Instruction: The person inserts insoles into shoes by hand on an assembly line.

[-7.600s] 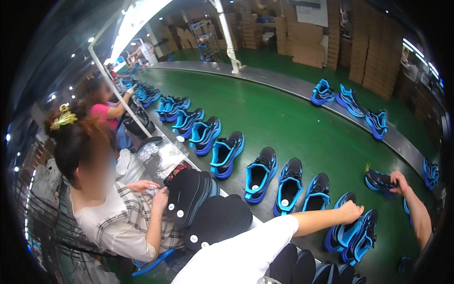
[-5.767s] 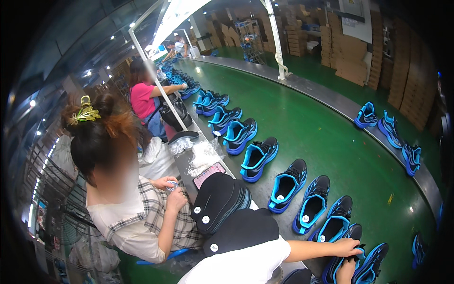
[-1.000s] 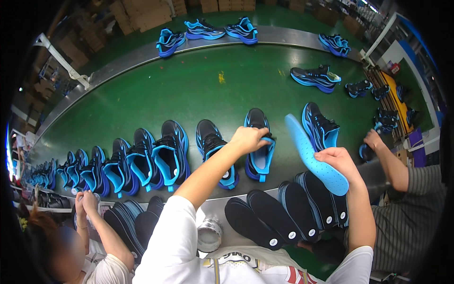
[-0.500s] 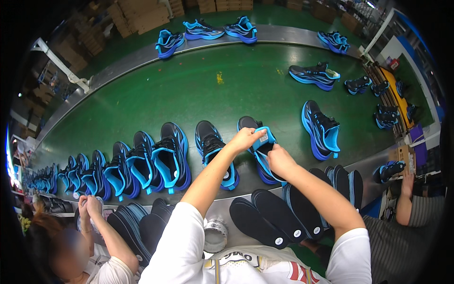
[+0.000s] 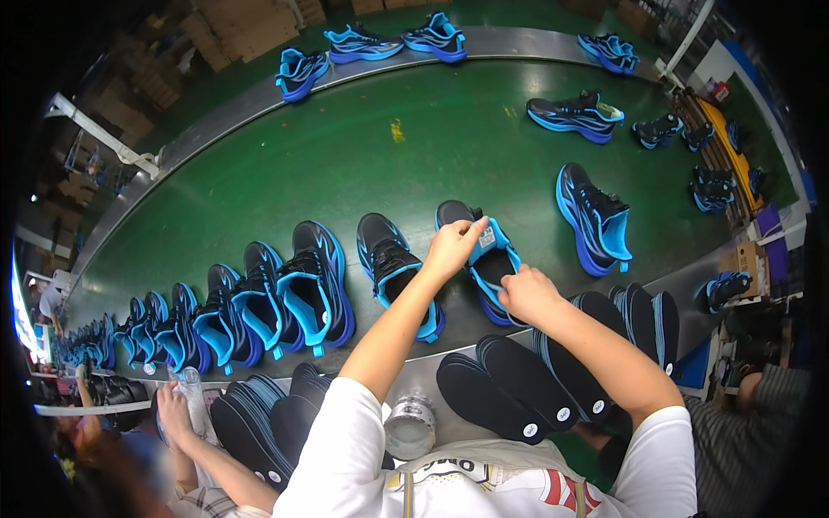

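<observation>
In front of me a black and blue sneaker stands on the green conveyor belt, its toe pointing away. My left hand pinches the top of its tongue, lifting it so the label on its lining shows. The fingers of my right hand are curled on the right edge of the collar, near the heel. Between the hands the dark inside of the sneaker is visible. Just left of it stands another sneaker, partly covered by my left forearm.
Black insoles lie on the metal ledge at the near side, by a clear jar. More sneakers line the belt leftward; one sneaker stands to the right. A co-worker's hands are at lower left.
My right hand has shifted from over the opening to the collar's right edge, showing more of the inside. My left hand keeps the tongue. At right, a co-worker's hand has left a shoe.
</observation>
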Motion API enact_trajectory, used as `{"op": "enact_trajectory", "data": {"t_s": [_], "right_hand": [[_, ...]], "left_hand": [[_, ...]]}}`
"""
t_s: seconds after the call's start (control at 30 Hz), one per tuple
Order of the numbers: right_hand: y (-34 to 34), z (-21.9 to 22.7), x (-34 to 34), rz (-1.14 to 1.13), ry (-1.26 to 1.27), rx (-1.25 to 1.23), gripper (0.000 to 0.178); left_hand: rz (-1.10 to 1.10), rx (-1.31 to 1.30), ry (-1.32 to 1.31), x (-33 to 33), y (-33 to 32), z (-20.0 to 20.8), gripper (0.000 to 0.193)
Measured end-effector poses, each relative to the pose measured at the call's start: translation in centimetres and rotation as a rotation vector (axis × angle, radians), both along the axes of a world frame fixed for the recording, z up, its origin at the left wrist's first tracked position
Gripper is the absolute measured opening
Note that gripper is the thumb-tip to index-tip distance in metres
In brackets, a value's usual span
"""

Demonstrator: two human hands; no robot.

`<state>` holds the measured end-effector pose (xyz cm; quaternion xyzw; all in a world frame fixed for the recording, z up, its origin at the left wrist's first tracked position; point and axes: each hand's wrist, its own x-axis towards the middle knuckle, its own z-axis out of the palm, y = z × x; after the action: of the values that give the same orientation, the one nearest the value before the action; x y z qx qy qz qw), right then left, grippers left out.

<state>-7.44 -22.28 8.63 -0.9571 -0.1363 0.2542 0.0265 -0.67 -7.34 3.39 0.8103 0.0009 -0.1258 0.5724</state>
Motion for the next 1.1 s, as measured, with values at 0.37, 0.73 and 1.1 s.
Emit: {"op": "enact_trajectory", "data": {"t_s": [0.37, 0.73, 1.1], "right_hand": [[0.5, -9.1, 1.7, 0.166, -0.357, 0.029, 0.019], [0.6, -7.4, 2.8, 0.471, 0.07, -0.297, 0.034], [0.9, -7.7, 3.7, 0.582, 0.047, -0.37, 0.026]], "left_hand": [[-0.063, 0.036, -0.065, -0.5, 0.0, -1.6, 0.048], [-0.042, 0.091, -0.106, -0.6, 0.2, -2.9, 0.043], [0.169, 0.251, -0.445, -1.1, -0.6, -1.8, 0.031]]}}
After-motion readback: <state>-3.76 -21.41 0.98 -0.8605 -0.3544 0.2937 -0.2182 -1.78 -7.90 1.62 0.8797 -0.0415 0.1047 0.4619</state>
